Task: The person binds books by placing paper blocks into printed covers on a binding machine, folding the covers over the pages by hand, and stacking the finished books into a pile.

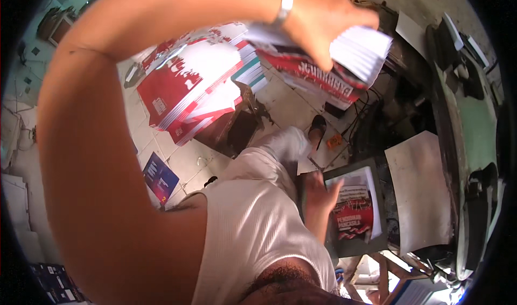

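My left arm arches across the top of the view. At its end my left hand [323, 22] is closed over a thick stack of booklets [358, 54] with red and black covers, held tilted above the floor. Low on the right, my right hand [319, 197] lies at the left edge of a dark flat board [371, 246], its thumb and fingers apart. On that board rests a white sheet or booklet with a red and black printed cover [353, 213], which the thumb touches or nearly touches.
Tall piles of red-and-white booklets [188, 84] stand ahead, beside a brown box [231, 132]. A blue booklet [160, 178] lies on the tiled floor at left. A pale sheet [423, 192] and a green-topped machine or bench [476, 127] are at right. Cables run near the dark machinery.
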The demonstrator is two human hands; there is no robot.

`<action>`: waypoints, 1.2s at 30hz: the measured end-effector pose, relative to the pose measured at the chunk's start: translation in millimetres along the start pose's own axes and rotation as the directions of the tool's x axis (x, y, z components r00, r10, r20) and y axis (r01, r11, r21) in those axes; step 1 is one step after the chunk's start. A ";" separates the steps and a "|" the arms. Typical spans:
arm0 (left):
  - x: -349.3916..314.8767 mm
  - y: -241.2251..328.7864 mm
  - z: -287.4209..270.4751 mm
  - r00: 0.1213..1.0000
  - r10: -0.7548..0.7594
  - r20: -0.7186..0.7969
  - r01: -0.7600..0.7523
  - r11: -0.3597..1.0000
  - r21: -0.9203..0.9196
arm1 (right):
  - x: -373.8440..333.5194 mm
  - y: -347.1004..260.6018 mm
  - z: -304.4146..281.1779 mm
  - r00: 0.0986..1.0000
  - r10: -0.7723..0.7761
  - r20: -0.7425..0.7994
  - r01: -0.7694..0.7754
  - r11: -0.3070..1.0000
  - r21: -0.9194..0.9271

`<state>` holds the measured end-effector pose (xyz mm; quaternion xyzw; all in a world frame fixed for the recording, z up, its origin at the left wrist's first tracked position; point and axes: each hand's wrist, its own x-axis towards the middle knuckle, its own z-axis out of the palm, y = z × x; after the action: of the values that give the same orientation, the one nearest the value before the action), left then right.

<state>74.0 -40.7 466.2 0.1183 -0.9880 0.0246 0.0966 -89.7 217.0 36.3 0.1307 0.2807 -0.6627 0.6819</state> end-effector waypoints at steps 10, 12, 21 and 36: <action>-141.1 55.3 -53.0 0.927 0.293 -0.235 -0.291 0.956 0.044 | 109.1 -87.4 145.2 0.620 0.301 0.724 -0.105 0.947 -0.304; -163.6 52.2 -48.6 0.935 0.322 -0.147 -0.326 0.945 -0.003 | 82.8 -97.4 152.6 0.764 0.110 0.636 0.095 0.955 -0.280; -232.1 -8.6 -58.0 0.797 0.478 -0.370 -0.448 0.878 0.169 | -10.0 -106.0 271.3 0.798 -0.219 0.562 0.495 0.769 -0.403; -516.7 -13.5 -28.9 0.939 -0.326 -0.110 0.327 0.945 -0.009 | 97.1 152.7 405.9 0.798 0.090 0.596 0.485 0.491 -0.723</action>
<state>575.2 66.5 393.2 0.2795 -0.9477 0.0196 0.1530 141.1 -73.6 280.8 -0.4564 0.3679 -0.5222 0.6194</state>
